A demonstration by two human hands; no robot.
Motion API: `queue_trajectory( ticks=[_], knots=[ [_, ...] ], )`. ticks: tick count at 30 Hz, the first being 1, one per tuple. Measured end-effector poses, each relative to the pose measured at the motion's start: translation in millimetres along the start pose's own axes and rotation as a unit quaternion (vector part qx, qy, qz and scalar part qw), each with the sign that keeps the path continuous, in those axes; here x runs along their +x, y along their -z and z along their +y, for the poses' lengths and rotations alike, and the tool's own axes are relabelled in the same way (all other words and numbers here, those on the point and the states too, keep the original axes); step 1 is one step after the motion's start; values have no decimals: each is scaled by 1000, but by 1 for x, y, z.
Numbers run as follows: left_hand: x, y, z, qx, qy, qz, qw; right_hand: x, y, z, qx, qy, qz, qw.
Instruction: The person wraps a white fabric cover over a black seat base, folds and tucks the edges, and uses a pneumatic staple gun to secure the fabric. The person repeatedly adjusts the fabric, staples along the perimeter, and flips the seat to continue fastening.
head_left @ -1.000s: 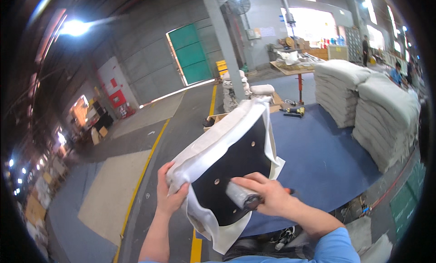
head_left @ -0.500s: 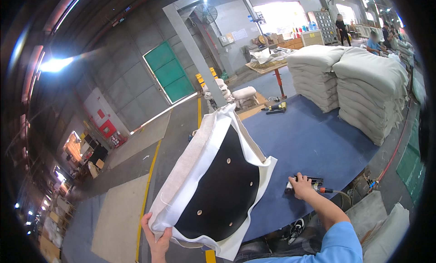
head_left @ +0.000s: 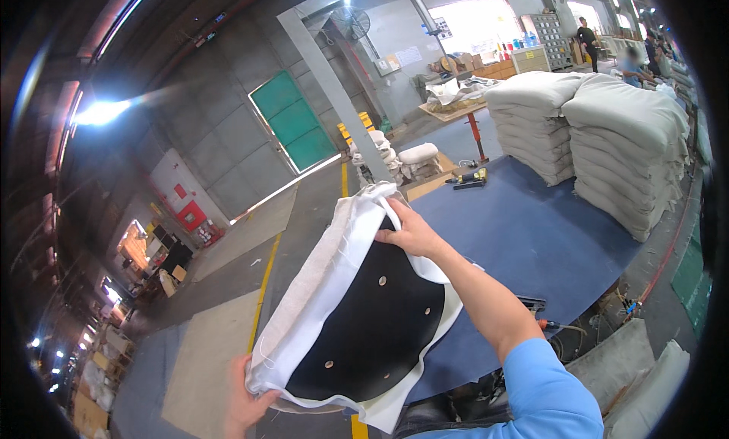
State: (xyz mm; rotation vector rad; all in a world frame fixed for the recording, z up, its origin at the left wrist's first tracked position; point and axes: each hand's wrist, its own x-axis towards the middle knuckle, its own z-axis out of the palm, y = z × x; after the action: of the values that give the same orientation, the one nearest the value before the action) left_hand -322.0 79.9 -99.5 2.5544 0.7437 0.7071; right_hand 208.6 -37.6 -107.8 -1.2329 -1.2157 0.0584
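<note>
An upholstered seat cushion (head_left: 357, 325) stands tilted at the near edge of the blue-covered table. Its black underside panel, dotted with several holes, faces me, and loose white and beige fabric surrounds the panel. My left hand (head_left: 247, 401), slightly blurred, is closed on the near left corner, thumb over the fabric. At the far top corner my right hand (head_left: 410, 230) grips the edge, fingers over the fabric and thumb against the black panel. Beyond my right forearm an air staple gun (head_left: 531, 304) with a hose lies on the table, partly hidden by the arm.
A yellow-and-black power tool (head_left: 468, 179) lies toward the table's (head_left: 524, 226) far side. Tall stacks of folded beige fabric covers (head_left: 626, 147) stand at the far right. A grey post (head_left: 334, 82) rises beyond the cushion. Other people are in the right background.
My right hand has let go of the staple gun and moved left and away from me to the cushion's far corner, where it now grips. The left hand keeps its corner.
</note>
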Motion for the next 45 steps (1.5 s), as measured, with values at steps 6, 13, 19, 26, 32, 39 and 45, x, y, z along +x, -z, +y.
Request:
queue_trajectory(
  ticks=[6, 13, 19, 26, 32, 39, 45],
  knots=[
    [120, 1, 133, 165, -129, -169, 963, -12, -29, -26, -13, 14, 23, 1000],
    [228, -80, 185, 119, -298, -2, 947, -26, -45, -43, -15, 56, 81, 995],
    [232, -109, 192, 143, -290, 80, 943, -31, -56, -40, -19, 117, 202, 972],
    [257, -107, 171, -50, -256, 106, 959, -26, -76, -36, 115, 67, 262, 956],
    [265, -114, 166, -180, -253, 50, 949, -21, -72, -11, 297, 54, 236, 924],
    [260, -114, 173, -180, -249, 24, 951, -33, -73, -13, 155, 110, 179, 965],
    [264, -127, 174, -157, -263, 22, 952, -37, -77, -10, -17, 196, 196, 961]
  ],
)
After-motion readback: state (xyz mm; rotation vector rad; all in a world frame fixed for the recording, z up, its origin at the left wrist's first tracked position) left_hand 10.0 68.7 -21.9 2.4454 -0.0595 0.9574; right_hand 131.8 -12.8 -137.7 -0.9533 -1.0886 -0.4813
